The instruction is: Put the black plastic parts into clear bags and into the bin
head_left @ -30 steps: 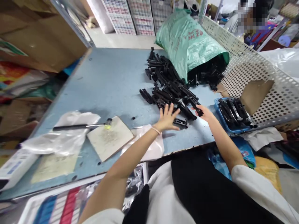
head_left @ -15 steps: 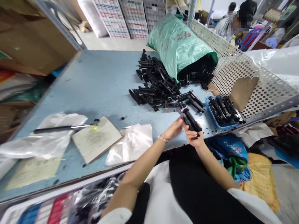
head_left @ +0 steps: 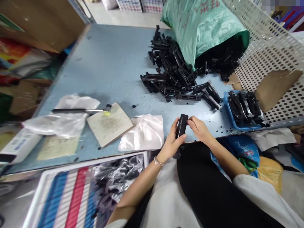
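My left hand (head_left: 173,142) is closed around a long, narrow black part (head_left: 182,125), its thumb lying across the front. The part stands nearly upright in the view, just over the table's front edge, and its exact kind is unclear. My right hand (head_left: 199,128) is closed, with thumb and forefinger pinched at the part's upper right edge. Whether a smaller piece sits between those fingertips is hidden. Beyond the hands lies a heap of similar black parts (head_left: 175,68). To the right, a blue basket (head_left: 244,127) holds several black parts with silvery strips.
A green woven sack (head_left: 206,28) spills black parts beside a perforated metal barrier (head_left: 266,41). Leftward lie clear plastic bags (head_left: 143,133), a pale board (head_left: 111,126) and a hammer (head_left: 78,110) with its yellowish head on the board. Below the edge is a white-rimmed crate (head_left: 146,158).
The view has tilted down. The black part has come nearer my body, turned more upright, and is now mainly in my left hand; my right hand has shifted to its upper right edge.
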{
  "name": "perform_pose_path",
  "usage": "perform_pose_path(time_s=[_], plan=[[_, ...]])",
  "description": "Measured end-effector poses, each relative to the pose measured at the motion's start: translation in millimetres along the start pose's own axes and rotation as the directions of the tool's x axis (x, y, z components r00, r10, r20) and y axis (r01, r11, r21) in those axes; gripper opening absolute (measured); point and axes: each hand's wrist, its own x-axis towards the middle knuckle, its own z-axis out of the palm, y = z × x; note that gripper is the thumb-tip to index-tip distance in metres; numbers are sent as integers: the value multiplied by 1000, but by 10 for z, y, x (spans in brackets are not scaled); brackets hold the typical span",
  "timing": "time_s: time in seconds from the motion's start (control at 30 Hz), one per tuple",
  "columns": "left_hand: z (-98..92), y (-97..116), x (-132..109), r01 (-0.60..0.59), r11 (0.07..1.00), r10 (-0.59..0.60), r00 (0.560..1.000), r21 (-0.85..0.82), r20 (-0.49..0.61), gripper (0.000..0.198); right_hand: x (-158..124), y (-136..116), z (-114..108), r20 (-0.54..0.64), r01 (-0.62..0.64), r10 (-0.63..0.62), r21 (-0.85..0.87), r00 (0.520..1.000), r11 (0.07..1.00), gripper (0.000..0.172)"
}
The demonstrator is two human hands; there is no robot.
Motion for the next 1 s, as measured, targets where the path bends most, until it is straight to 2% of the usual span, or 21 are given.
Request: perform_pose_path(time_s=[0.1,0.13,0.2,0.23,0.27,0.3,0.33,0.4,0.43,0.47,0.53,0.6,0.63,0.7,0.73,0.8,0.83,0.87,0.9,0.97,1.0], plan=[[-28,5,12,35,998,-36,999,61,2,83,53,72,120,59,-103,92,222,994,970,40],[-47,14,28,29,992,-27,999,119,-20,84,71,109,161,109,-175,146,342,983,923,43],[-105,43,74,26,977,-17,999,214,-47,84,113,177,220,275,-349,232,535,933,769,50],[-143,61,103,39,976,-30,999,216,-45,83,137,202,229,354,-419,249,573,902,704,53],[-184,79,135,68,982,-63,997,179,-33,81,164,218,221,394,-451,253,571,883,686,54],[-226,97,168,112,988,-112,994,106,-11,80,192,223,193,388,-434,246,533,888,726,55],[-267,116,200,164,986,-164,986,14,17,80,222,218,147,331,-367,227,460,916,809,54],[-333,158,260,277,946,-268,961,-167,74,82,284,187,22,173,-133,100,191,980,973,50],[-355,182,286,324,916,-307,946,-237,105,84,314,168,-46,134,-10,6,30,991,999,46],[-367,207,308,360,885,-334,933,-295,138,86,343,151,-108,141,96,-80,-106,987,990,44],[-360,255,342,423,827,-371,906,-371,205,85,394,137,-191,219,227,-174,-245,960,943,43],[-311,280,365,464,797,-397,885,-387,243,82,435,159,-193,261,244,-183,-226,948,943,47],[-275,275,377,455,807,-400,890,-376,218,82,453,182,-163,245,203,-159,-167,956,965,49],[-202,228,411,377,866,-368,925,-329,90,86,483,239,-64,172,21,-28,46,985,999,55],[-176,189,435,331,893,-341,940,-305,23,88,493,265,-10,162,-99,70,175,984,980,58],[-168,101,500,287,909,-317,947,-301,-54,88,491,292,66,215,-291,226,349,950,891,63],[-187,63,537,290,900,-328,942,-324,-69,86,473,288,82,248,-327,249,357,936,875,64],[-219,35,574,297,886,-348,934,-355,-86,83,443,270,84,270,-312,231,313,935,897,63],[-257,18,609,298,875,-365,924,-382,-115,78,401,241,77,283,-246,178,225,942,943,61],[-327,19,667,275,873,-373,909,-402,-188,66,296,162,59,302,-6,9,-12,953,1000,53],[-347,33,688,262,878,-366,907,-400,-209,60,242,122,62,330,122,-77,-118,941,985,49]])
